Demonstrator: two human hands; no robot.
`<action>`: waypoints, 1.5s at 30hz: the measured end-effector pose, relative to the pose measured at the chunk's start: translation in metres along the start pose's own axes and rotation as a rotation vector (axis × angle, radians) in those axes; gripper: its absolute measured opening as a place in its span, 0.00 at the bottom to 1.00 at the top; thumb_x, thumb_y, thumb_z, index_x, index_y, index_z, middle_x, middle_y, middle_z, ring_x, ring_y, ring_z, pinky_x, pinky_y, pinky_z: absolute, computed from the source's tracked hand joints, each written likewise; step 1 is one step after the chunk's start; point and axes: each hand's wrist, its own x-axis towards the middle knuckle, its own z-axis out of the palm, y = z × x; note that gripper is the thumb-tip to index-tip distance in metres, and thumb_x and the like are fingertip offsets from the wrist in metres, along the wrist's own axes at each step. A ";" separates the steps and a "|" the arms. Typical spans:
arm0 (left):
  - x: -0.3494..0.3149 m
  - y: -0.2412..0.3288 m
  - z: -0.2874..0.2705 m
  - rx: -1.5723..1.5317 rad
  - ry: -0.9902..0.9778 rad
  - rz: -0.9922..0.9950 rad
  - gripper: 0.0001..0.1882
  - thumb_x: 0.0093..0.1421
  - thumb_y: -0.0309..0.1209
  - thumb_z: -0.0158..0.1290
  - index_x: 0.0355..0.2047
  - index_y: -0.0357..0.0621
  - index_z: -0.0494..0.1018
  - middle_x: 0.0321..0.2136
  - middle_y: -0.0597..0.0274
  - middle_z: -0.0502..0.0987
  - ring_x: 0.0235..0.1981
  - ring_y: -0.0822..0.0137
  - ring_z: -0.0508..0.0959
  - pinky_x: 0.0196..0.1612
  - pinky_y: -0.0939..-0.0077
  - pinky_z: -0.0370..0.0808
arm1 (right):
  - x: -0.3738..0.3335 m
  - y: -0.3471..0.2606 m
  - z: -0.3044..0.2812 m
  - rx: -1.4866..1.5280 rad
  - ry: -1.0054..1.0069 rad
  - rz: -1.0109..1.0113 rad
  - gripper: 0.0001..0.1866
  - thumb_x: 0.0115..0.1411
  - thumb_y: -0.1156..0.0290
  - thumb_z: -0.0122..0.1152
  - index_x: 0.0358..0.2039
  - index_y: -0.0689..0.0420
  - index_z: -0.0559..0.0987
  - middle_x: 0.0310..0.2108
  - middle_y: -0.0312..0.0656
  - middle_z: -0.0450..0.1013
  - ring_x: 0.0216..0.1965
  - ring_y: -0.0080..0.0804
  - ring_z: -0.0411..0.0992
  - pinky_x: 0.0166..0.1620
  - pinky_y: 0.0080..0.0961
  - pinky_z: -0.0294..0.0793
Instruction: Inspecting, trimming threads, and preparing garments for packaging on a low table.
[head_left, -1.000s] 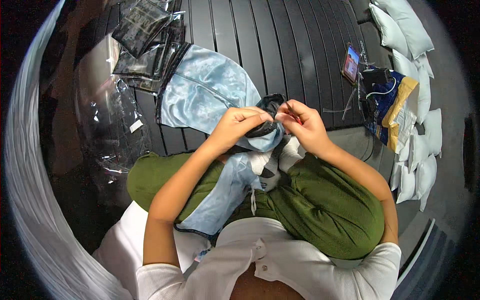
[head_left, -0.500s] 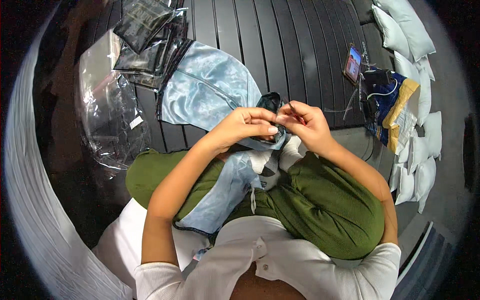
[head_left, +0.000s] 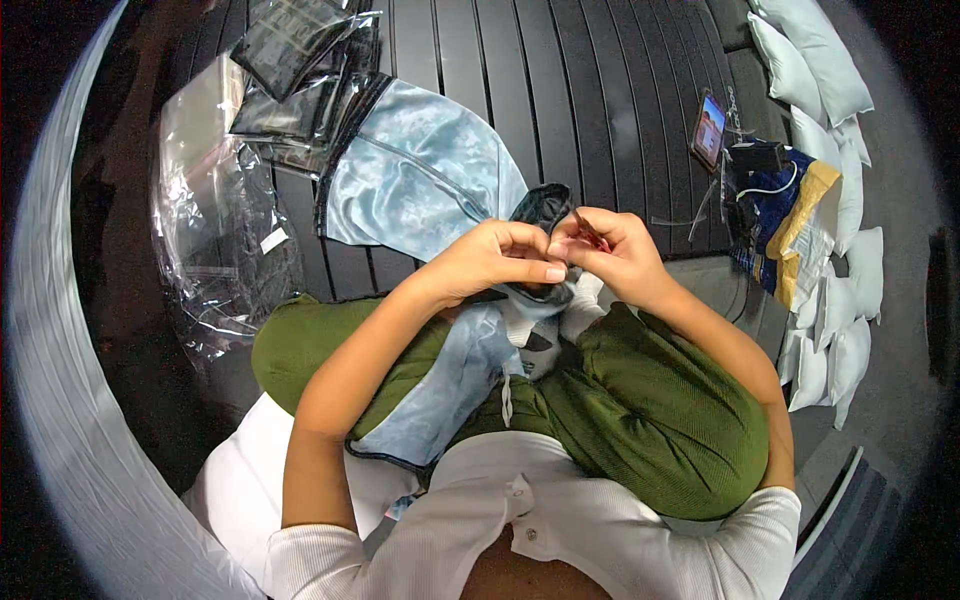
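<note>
A pale blue, cloudy-patterned fabric piece [head_left: 430,165] with a seam and dark edging spreads in front of me and runs down to my lap. Its dark gathered edge [head_left: 545,205] bunches up between my hands. My left hand [head_left: 478,262] is closed, thumb and fingers pinching this dark edge. Close beside it, my right hand [head_left: 625,262] is closed around a small tool with a red part [head_left: 592,236], its kind mostly hidden by the fingers. The fingertips of both hands nearly meet. Another blue length [head_left: 430,400] of fabric with a dark border lies over my leg.
Clear plastic packaging [head_left: 215,220] and dark packets in clear wrap [head_left: 290,45] lie at the left on the dark slatted surface [head_left: 470,60]. A phone [head_left: 708,130], a blue and yellow bag [head_left: 790,230] and several white pillows [head_left: 840,270] are at the right.
The dark gathered edge has shifted and shows more widely above my fingers. Both hands have moved slightly, still close together. More of the red part shows in my right hand.
</note>
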 end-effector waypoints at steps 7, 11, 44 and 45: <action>0.003 -0.004 -0.009 0.144 0.106 -0.026 0.08 0.53 0.29 0.53 0.33 0.39 0.72 0.28 0.69 0.74 0.28 0.79 0.72 0.31 0.83 0.69 | 0.004 0.011 0.005 0.027 0.090 -0.087 0.08 0.53 0.71 0.55 0.25 0.63 0.72 0.18 0.29 0.63 0.23 0.12 0.57 0.26 0.13 0.58; -0.003 -0.004 -0.019 0.696 0.295 -0.015 0.18 0.52 0.44 0.50 0.23 0.39 0.74 0.21 0.59 0.75 0.22 0.67 0.74 0.27 0.75 0.70 | 0.005 0.019 -0.003 0.066 0.089 0.127 0.09 0.56 0.69 0.53 0.23 0.61 0.69 0.16 0.27 0.58 0.21 0.12 0.54 0.24 0.13 0.55; 0.004 -0.002 0.002 -0.250 0.221 -0.087 0.04 0.54 0.29 0.52 0.29 0.46 0.68 0.17 0.77 0.68 0.14 0.86 0.63 0.16 0.92 0.59 | -0.059 0.009 -0.031 -0.122 0.092 0.177 0.10 0.54 0.73 0.54 0.32 0.58 0.61 0.23 0.28 0.54 0.25 0.15 0.52 0.29 0.12 0.54; 0.003 0.001 0.008 -0.250 0.253 -0.057 0.06 0.54 0.28 0.52 0.31 0.44 0.68 0.19 0.75 0.69 0.15 0.86 0.62 0.16 0.92 0.57 | -0.062 0.014 -0.031 -0.125 0.074 0.187 0.12 0.54 0.71 0.55 0.33 0.58 0.61 0.22 0.29 0.54 0.24 0.15 0.53 0.28 0.13 0.55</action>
